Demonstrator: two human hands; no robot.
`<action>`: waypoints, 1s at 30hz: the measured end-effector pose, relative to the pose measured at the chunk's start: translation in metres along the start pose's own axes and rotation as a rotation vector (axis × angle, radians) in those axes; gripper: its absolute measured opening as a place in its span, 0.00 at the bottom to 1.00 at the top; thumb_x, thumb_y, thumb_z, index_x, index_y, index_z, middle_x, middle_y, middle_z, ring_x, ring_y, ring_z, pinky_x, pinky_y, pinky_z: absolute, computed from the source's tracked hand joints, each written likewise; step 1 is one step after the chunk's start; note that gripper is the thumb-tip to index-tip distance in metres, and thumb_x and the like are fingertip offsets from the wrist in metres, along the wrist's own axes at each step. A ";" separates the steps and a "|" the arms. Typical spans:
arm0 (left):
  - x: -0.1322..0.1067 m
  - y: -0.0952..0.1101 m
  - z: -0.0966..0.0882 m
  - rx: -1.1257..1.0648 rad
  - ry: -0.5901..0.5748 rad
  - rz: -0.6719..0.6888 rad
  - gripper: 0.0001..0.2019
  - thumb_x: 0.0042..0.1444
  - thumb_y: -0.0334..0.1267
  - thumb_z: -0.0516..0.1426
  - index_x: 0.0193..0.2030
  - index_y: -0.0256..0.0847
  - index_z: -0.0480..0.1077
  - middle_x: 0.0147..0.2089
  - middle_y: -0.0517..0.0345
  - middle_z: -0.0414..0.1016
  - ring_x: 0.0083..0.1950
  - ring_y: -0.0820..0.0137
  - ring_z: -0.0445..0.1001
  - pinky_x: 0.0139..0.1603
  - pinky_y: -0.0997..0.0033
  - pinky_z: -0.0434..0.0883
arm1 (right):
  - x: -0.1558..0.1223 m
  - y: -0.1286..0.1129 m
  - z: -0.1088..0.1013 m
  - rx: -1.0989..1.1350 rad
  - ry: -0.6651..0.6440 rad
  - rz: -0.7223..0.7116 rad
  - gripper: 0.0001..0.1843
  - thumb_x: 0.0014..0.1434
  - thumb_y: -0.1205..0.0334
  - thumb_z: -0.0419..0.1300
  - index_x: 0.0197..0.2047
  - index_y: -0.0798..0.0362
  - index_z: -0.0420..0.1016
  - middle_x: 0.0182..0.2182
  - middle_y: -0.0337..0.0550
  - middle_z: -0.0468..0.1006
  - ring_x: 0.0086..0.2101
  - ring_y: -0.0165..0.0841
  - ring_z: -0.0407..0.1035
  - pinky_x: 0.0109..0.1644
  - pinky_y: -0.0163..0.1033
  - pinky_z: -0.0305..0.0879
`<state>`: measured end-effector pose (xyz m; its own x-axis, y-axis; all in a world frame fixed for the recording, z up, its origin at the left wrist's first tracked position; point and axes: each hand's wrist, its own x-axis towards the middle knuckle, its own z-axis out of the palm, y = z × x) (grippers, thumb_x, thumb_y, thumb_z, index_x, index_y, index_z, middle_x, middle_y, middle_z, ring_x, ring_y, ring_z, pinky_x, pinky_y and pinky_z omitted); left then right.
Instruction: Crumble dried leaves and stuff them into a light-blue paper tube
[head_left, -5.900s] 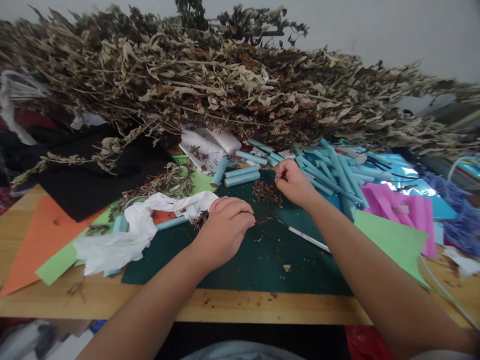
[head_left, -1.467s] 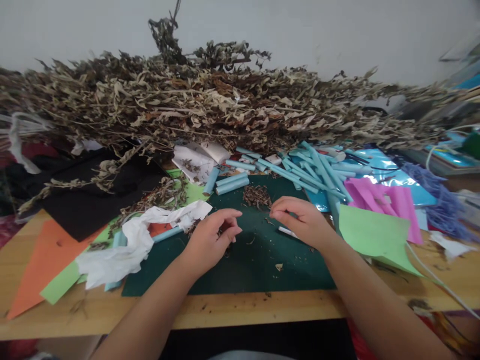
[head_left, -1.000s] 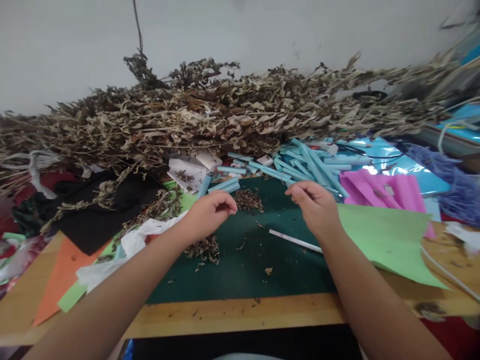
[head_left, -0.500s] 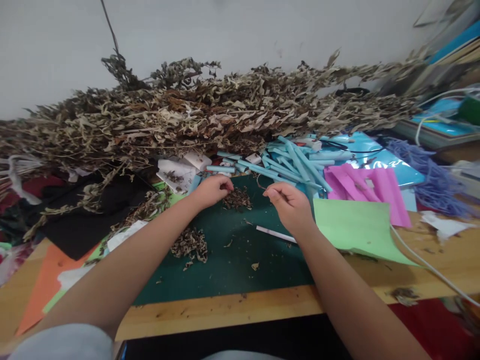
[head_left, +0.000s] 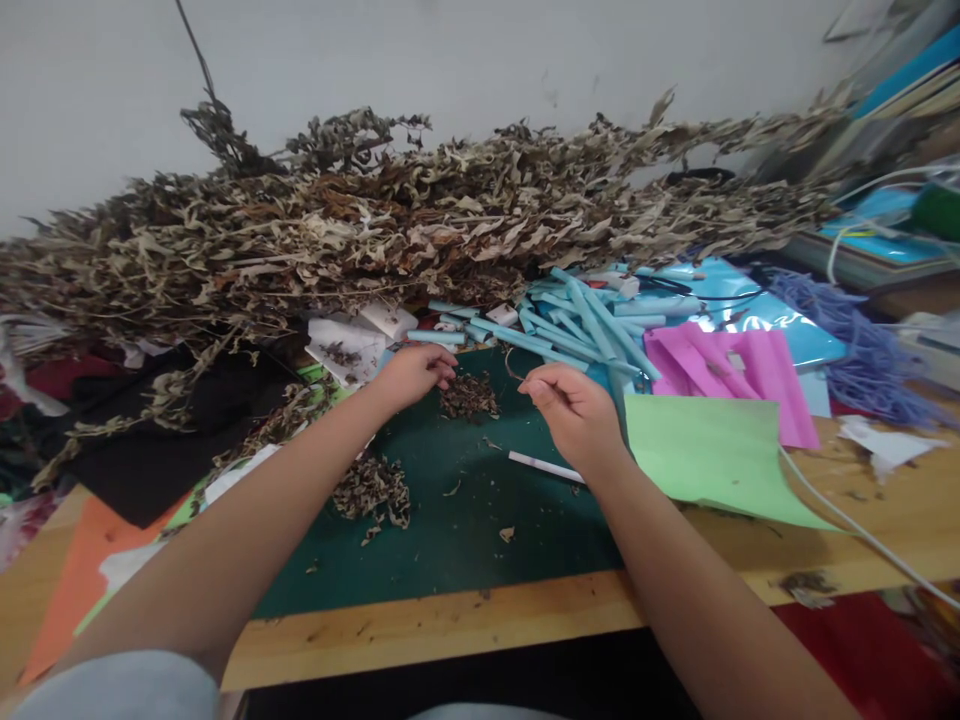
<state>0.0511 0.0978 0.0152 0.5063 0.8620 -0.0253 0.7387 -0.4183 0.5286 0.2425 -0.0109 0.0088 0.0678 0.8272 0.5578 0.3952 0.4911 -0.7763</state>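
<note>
My left hand [head_left: 417, 377] is over the green mat [head_left: 465, 540], its fingers loosely curled at the left edge of a small heap of crumbled dried leaves [head_left: 469, 397]. Whatever its fingertips hold, if anything, is too small to make out. Thumb and finger of my right hand [head_left: 574, 405] pinch a thin, curved brown stem [head_left: 511, 366], which sticks up to the left. Below that hand lies a slim white paper tube [head_left: 544, 466], partly hidden by my wrist. Nearer my left forearm is a second heap of coarser leaf pieces [head_left: 379, 493].
Bundled dried leafy stalks [head_left: 375, 230] span the back against the wall. Light-blue paper tubes [head_left: 592, 325] are piled behind the mat. To the right lie pink paper [head_left: 720, 370], a green sheet [head_left: 701, 450] and a white cable [head_left: 847, 518]. Black cloth [head_left: 150, 440] covers the left.
The whole view has shifted slightly, moving things a little leftward. My left fingers look slightly looser beside the leaf heap. The right hand still pinches the stem.
</note>
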 end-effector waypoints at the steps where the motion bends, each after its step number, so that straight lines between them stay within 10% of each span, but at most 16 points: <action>1: 0.000 0.000 0.000 0.007 -0.005 0.002 0.10 0.48 0.28 0.48 0.36 0.35 0.67 0.30 0.56 0.73 0.25 0.77 0.72 0.29 0.77 0.68 | 0.000 0.000 0.000 0.000 -0.001 -0.003 0.08 0.54 0.64 0.50 0.26 0.53 0.66 0.25 0.40 0.69 0.29 0.29 0.63 0.33 0.35 0.60; 18: -0.005 0.007 -0.003 0.388 -0.062 0.229 0.13 0.49 0.31 0.50 0.43 0.40 0.66 0.37 0.54 0.71 0.39 0.69 0.68 0.40 0.71 0.64 | 0.001 0.000 -0.001 -0.033 0.029 -0.043 0.08 0.54 0.64 0.50 0.26 0.53 0.66 0.25 0.40 0.70 0.28 0.28 0.64 0.31 0.34 0.60; 30: 0.013 0.008 0.006 0.470 -0.042 0.140 0.13 0.47 0.42 0.53 0.36 0.37 0.71 0.36 0.50 0.71 0.41 0.63 0.68 0.44 0.66 0.63 | 0.000 0.000 0.000 -0.040 0.013 -0.037 0.08 0.54 0.65 0.49 0.26 0.54 0.66 0.25 0.41 0.69 0.29 0.29 0.64 0.33 0.35 0.60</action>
<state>0.0658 0.1039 0.0142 0.6253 0.7801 -0.0212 0.7783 -0.6215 0.0899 0.2425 -0.0109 0.0086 0.0643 0.8048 0.5900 0.4337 0.5100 -0.7429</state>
